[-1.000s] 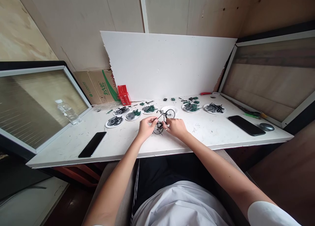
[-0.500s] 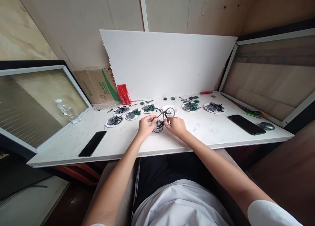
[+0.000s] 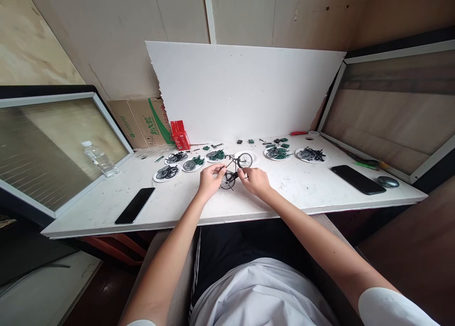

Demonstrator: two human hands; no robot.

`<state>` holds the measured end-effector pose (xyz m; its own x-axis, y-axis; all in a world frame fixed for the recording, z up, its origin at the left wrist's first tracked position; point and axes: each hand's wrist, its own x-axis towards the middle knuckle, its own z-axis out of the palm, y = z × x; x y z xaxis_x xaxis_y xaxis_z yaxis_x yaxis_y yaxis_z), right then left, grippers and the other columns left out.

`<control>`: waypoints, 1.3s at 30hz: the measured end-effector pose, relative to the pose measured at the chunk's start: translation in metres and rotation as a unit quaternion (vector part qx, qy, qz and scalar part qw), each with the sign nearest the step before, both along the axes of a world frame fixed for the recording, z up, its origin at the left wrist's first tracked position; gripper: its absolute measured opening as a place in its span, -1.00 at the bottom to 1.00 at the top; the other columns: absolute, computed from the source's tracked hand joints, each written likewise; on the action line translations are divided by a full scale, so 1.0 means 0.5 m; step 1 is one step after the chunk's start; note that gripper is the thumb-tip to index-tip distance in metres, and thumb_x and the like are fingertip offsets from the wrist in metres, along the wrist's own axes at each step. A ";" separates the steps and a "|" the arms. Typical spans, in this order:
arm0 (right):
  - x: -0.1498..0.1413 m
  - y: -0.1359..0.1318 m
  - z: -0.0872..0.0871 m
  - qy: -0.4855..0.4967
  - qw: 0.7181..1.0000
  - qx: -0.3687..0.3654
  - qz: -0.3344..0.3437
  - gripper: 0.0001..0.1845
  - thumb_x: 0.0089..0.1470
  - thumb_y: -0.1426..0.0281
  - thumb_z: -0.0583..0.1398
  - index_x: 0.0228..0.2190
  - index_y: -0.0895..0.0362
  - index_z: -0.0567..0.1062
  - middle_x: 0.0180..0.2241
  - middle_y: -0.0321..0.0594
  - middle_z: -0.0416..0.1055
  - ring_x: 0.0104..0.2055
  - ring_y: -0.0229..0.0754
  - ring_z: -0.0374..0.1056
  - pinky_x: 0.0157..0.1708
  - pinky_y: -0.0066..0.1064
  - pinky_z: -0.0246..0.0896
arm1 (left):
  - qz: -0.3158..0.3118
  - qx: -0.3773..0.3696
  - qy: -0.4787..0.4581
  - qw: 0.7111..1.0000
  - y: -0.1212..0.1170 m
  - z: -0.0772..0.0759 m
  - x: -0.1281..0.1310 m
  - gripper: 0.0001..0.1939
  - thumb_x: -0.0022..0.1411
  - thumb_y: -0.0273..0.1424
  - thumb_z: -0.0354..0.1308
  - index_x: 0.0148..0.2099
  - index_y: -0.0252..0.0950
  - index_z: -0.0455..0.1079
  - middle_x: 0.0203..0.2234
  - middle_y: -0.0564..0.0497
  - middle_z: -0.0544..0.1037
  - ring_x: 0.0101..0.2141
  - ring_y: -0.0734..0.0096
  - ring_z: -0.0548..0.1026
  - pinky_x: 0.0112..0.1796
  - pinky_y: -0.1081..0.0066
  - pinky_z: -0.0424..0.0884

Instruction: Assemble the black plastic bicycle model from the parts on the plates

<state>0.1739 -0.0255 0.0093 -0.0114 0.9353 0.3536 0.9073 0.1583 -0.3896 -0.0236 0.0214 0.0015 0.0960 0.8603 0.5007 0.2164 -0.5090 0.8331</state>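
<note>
Between my hands is a small black model bicycle, its spoked front wheel pointing away and to the right, its rear wheel nearer to me. My left hand is closed in a pinch at the left side of the bicycle, thumb and forefinger together on a thin dark part of it. On the other side my right hand pinches at the frame's right side, with the other fingers curled. What exactly lies between the right fingertips is too small to make out. A white plate is partly behind the front wheel.
Several plates of black and green parts line the white table, such as a right-hand plate. Phones lie left and right, with a grey mouse beside the latter. A water bottle and a red box stand left.
The view has shifted slightly. Both hands stay at the bicycle, and the right fingertips have moved a little against its side.
</note>
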 end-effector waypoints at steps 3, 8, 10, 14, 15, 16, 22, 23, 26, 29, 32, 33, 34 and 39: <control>0.006 0.004 -0.007 0.029 0.999 0.010 0.011 -0.28 0.53 0.03 -0.15 -0.43 0.12 0.55 -0.44 -0.09 0.54 -0.42 -0.12 0.40 -0.40 -0.37 0.00 | -0.012 -0.049 -0.050 0.997 0.007 -0.001 -0.004 -0.64 0.22 -0.15 0.41 -0.06 -0.31 0.65 -0.15 -0.21 0.72 -0.12 0.13 0.68 0.06 0.12 0.56; 0.016 0.012 -0.018 0.101 0.993 0.028 0.050 -0.20 0.55 0.05 -0.27 -0.38 0.12 0.57 -0.37 -0.12 0.58 -0.31 -0.11 0.47 -0.31 -0.39 0.11 | -0.012 -0.112 -0.115 0.987 0.012 0.002 -0.014 -0.57 0.17 -0.13 0.46 -0.03 -0.33 0.63 -0.06 -0.22 0.71 0.01 0.11 0.65 0.17 0.10 0.49; 0.018 0.016 -0.022 0.106 0.991 0.029 0.075 -0.26 0.55 0.08 -0.22 -0.35 0.12 0.57 -0.34 -0.14 0.59 -0.30 -0.13 0.47 -0.29 -0.39 0.13 | -0.018 -0.126 -0.134 0.983 0.013 0.002 -0.016 -0.55 0.15 -0.13 0.48 -0.03 -0.32 0.63 -0.03 -0.21 0.70 0.04 0.11 0.63 0.18 0.12 0.47; 0.020 0.024 -0.030 0.083 0.988 0.014 0.126 -0.38 0.54 0.11 -0.12 -0.33 0.14 0.55 -0.31 -0.14 0.60 -0.32 -0.15 0.44 -0.28 -0.40 0.14 | -0.056 -0.161 -0.174 0.970 0.019 0.000 -0.020 -0.53 0.16 -0.12 0.47 0.00 -0.32 0.60 0.01 -0.21 0.68 0.05 0.13 0.62 0.10 0.18 0.51; 0.020 0.025 -0.032 0.081 0.988 0.012 0.135 -0.39 0.54 0.11 -0.11 -0.32 0.14 0.55 -0.31 -0.13 0.60 -0.32 -0.15 0.44 -0.28 -0.41 0.14 | -0.068 -0.169 -0.186 0.966 0.020 0.001 -0.021 -0.54 0.16 -0.12 0.47 0.00 -0.32 0.60 0.01 -0.22 0.68 0.03 0.14 0.62 0.07 0.19 0.52; 0.021 0.025 -0.034 0.083 0.986 0.012 0.143 -0.41 0.54 0.12 -0.11 -0.31 0.14 0.55 -0.30 -0.13 0.60 -0.30 -0.15 0.44 -0.28 -0.41 0.15 | -0.078 -0.174 -0.197 0.962 0.021 0.001 -0.023 -0.54 0.16 -0.13 0.47 -0.01 -0.32 0.59 0.00 -0.22 0.68 0.01 0.16 0.63 0.05 0.21 0.53; 0.022 0.013 -0.033 0.116 0.967 0.047 0.223 -0.42 0.50 0.04 -0.13 -0.26 0.13 0.49 -0.35 -0.17 0.53 -0.33 -0.16 0.36 -0.28 -0.41 0.16 | -0.100 -0.170 -0.202 0.959 0.016 0.007 -0.020 -0.59 0.16 -0.16 0.46 -0.04 -0.29 0.57 -0.04 -0.16 0.67 -0.04 0.25 0.62 0.01 0.27 0.52; 0.022 0.010 -0.032 0.118 0.963 0.053 0.234 -0.43 0.48 0.01 -0.10 -0.26 0.12 0.48 -0.40 -0.21 0.48 -0.38 -0.17 0.32 -0.31 -0.41 0.14 | -0.106 -0.178 -0.207 0.956 0.013 0.007 -0.017 -0.60 0.15 -0.17 0.47 -0.05 -0.29 0.57 -0.04 -0.15 0.67 -0.04 0.26 0.62 0.00 0.29 0.52; 0.018 0.001 -0.029 0.121 0.963 0.075 0.228 -0.48 0.37 -0.05 0.01 -0.32 0.11 0.44 -0.52 -0.32 0.32 -0.47 -0.22 0.16 -0.39 -0.42 0.04 | -0.124 -0.207 -0.234 0.942 0.005 0.007 -0.007 -0.62 0.12 -0.20 0.49 -0.09 -0.29 0.58 -0.05 -0.15 0.67 -0.07 0.26 0.61 -0.05 0.32 0.52; 0.012 -0.002 -0.030 0.108 0.968 0.085 0.208 -0.50 0.34 -0.03 0.04 -0.42 0.09 0.37 -0.55 -0.34 0.25 -0.49 -0.24 0.10 -0.40 -0.42 -0.02 | -0.135 -0.207 -0.245 0.938 -0.001 0.007 -0.001 -0.63 0.11 -0.21 0.51 -0.11 -0.31 0.58 -0.09 -0.16 0.67 -0.10 0.26 0.61 -0.08 0.33 0.51; 0.010 0.002 -0.036 0.101 0.971 0.086 0.200 -0.51 0.36 0.00 0.01 -0.45 0.08 0.33 -0.56 -0.34 0.24 -0.49 -0.24 0.10 -0.40 -0.42 -0.01 | -0.145 -0.202 -0.243 0.938 -0.004 0.006 -0.003 -0.61 0.08 -0.20 0.52 -0.12 -0.31 0.58 -0.10 -0.15 0.67 -0.10 0.27 0.61 -0.09 0.34 0.50; 0.009 0.004 -0.039 0.098 0.972 0.085 0.197 -0.50 0.37 0.00 0.00 -0.47 0.08 0.31 -0.56 -0.34 0.24 -0.49 -0.24 0.10 -0.40 -0.42 -0.01 | -0.148 -0.201 -0.237 0.939 -0.004 0.005 -0.004 -0.60 0.08 -0.19 0.52 -0.11 -0.31 0.58 -0.10 -0.14 0.66 -0.10 0.28 0.60 -0.09 0.34 0.50; 0.009 0.007 -0.043 0.093 0.973 0.084 0.193 -0.49 0.38 0.01 -0.01 -0.48 0.07 0.30 -0.57 -0.34 0.24 -0.50 -0.24 0.09 -0.40 -0.42 -0.02 | -0.150 -0.201 -0.231 0.940 -0.004 0.005 -0.005 -0.59 0.08 -0.18 0.52 -0.11 -0.30 0.58 -0.10 -0.14 0.66 -0.10 0.28 0.60 -0.08 0.34 0.49; 0.009 0.022 -0.061 0.072 0.978 0.101 0.166 -0.50 0.41 0.07 -0.05 -0.48 0.07 0.32 -0.56 -0.31 0.29 -0.51 -0.24 0.10 -0.40 -0.41 -0.02 | -0.140 -0.208 -0.222 0.942 -0.010 0.013 -0.005 -0.56 0.07 -0.19 0.51 -0.05 -0.27 0.60 0.04 -0.19 0.65 0.02 0.20 0.59 0.02 0.27 0.46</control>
<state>0.1782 -0.0145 -0.0210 -0.2394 0.7989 0.5517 0.7307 0.5225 -0.4395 -0.0262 0.0164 0.0080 0.2093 0.9630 0.1696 -0.2942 -0.1034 0.9501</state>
